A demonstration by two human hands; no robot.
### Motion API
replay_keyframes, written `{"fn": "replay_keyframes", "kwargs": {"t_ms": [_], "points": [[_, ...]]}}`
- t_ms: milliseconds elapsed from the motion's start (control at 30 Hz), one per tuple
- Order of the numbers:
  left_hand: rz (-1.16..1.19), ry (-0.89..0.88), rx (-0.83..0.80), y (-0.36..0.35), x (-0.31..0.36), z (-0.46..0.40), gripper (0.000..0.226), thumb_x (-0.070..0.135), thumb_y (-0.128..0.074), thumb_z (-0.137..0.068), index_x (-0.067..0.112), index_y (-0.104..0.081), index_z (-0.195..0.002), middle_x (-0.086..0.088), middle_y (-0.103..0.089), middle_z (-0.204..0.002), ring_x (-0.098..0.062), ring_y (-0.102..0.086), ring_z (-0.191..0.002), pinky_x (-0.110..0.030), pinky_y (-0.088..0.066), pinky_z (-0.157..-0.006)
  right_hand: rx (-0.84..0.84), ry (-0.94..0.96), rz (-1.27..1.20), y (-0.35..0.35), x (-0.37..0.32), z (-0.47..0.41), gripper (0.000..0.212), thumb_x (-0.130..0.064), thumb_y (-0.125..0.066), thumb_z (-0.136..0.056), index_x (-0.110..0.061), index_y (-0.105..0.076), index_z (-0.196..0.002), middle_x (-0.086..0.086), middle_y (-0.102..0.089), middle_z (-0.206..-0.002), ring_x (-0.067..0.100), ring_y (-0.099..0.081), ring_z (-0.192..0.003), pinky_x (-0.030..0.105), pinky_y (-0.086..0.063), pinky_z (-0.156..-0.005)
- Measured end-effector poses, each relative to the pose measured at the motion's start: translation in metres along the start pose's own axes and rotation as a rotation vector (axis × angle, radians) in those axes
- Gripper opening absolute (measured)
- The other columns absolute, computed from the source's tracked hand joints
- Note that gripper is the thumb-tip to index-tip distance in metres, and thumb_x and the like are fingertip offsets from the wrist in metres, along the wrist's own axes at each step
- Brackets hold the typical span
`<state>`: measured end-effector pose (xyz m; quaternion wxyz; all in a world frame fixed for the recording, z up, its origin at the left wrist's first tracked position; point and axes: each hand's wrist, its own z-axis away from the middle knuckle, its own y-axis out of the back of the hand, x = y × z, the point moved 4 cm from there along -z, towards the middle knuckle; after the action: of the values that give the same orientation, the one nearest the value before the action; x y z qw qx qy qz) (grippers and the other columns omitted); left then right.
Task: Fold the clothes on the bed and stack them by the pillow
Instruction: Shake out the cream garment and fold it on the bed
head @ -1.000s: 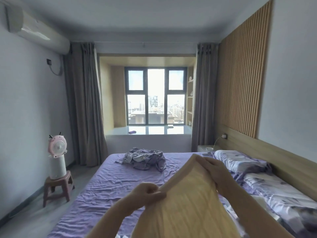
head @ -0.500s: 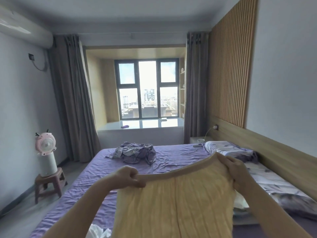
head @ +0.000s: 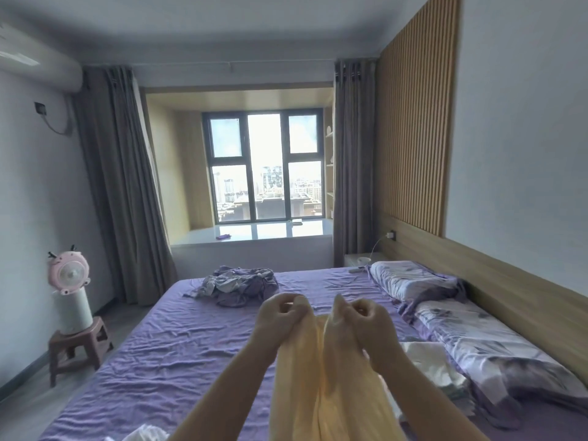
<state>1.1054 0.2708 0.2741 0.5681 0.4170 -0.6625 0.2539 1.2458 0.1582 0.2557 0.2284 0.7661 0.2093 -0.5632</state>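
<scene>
Presently, hands: two in view, raised side by side over the bed, close together but apart.
Left hand (head: pixel 280 316): fingers curled, pinching one top corner of the yellow garment (head: pixel 321 377).
Right hand (head: pixel 366 316): fingers curled, pinching the other top corner of the same cloth.
Yellow garment: one; it hangs from both grips down toward the viewer, gathered into two vertical folds that meet in the middle, held clear above the purple sheet.
Bed (head: pixel 178 351): one, covered in a wrinkled purple sheet; it bears everything listed below.
Crumpled clothes (head: pixel 238 284): one loose heap of purple and white fabric at the far end of the bed, near the window side, unfolded; the number of pieces in it cannot be told.
Pillows: two, floral purple and white, lying end to end along the wooden headboard; the far pillow (head: pixel 410 281) and the near pillow (head: pixel 496 348) overlap slightly.
Folded stack (head: pixel 429 361): one low pile of pale cloth lying flat on the sheet just beside the near pillow; a white piece is on top and the layers underneath cannot be counted.
White cloth (head: pixel 146 434): one scrap visible at the bottom edge, lying on the sheet, mostly cut off.
Stool (head: pixel 78 345): one, on the floor left of the bed, carrying one white cylinder topped by a pink fan (head: pixel 68 275).
</scene>
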Motion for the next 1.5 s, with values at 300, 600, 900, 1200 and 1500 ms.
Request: {"fn": "replay_keyframes", "kwargs": {"t_ms": [300,600,900,1200,1500], "points": [[-0.183,-0.168,-0.036,-0.018,0.003,0.000,0.021,0.019,-0.065,-0.087,0.023,-0.069,-0.108,0.001,-0.072,-0.096,-0.010,-0.066,-0.091,-0.031,-0.053,-0.084,0.019,0.203,0.072,-0.024,-0.014,0.030,0.009,-0.026,-0.065,-0.086,-0.028,-0.062,-0.078,-0.015,-0.068,-0.078,-0.004,-0.064,-0.079,0.006,-0.043,-0.063],[-0.156,-0.148,-0.138,0.003,0.011,-0.010,0.020,0.006,-0.058,-0.091,0.018,-0.066,-0.106,-0.004,-0.065,-0.094,-0.010,-0.056,-0.081,-0.011,-0.043,-0.065,-0.188,0.522,0.194,-0.027,-0.017,0.034,0.034,0.012,-0.052,-0.077,-0.013,-0.072,-0.089,-0.019,-0.059,-0.108,-0.001,-0.053,-0.110,0.012,-0.040,-0.089],[-0.159,-0.222,-0.463,0.025,0.040,-0.011,0.030,-0.002,-0.058,-0.089,0.024,-0.069,-0.102,0.012,-0.069,-0.105,0.000,-0.061,-0.101,-0.015,-0.049,-0.085,-0.294,0.491,0.423,-0.013,-0.010,0.012,0.035,-0.015,-0.075,-0.074,-0.014,-0.061,-0.107,-0.008,-0.058,-0.109,0.008,-0.045,-0.108,0.023,-0.036,-0.097],[-0.252,-0.210,-0.236,0.051,0.027,-0.015,0.034,0.000,-0.054,-0.091,0.030,-0.066,-0.099,-0.005,-0.066,-0.105,-0.009,-0.060,-0.089,-0.017,-0.047,-0.074,-0.399,0.366,0.353,-0.014,-0.007,0.006,0.029,-0.023,-0.075,-0.077,-0.020,-0.048,-0.067,-0.001,-0.061,-0.103,0.011,-0.057,-0.093,0.028,-0.052,-0.082],[-0.335,-0.173,-0.192,0.045,0.007,0.000,0.037,-0.005,-0.050,-0.092,0.017,-0.061,-0.120,0.006,-0.062,-0.101,0.002,-0.055,-0.082,-0.008,-0.044,-0.070,-0.537,0.165,0.211,-0.008,-0.012,-0.009,0.026,-0.026,-0.074,-0.078,-0.023,-0.053,-0.063,-0.012,-0.047,-0.058,-0.003,-0.044,-0.049,0.008,-0.032,-0.045]]}}
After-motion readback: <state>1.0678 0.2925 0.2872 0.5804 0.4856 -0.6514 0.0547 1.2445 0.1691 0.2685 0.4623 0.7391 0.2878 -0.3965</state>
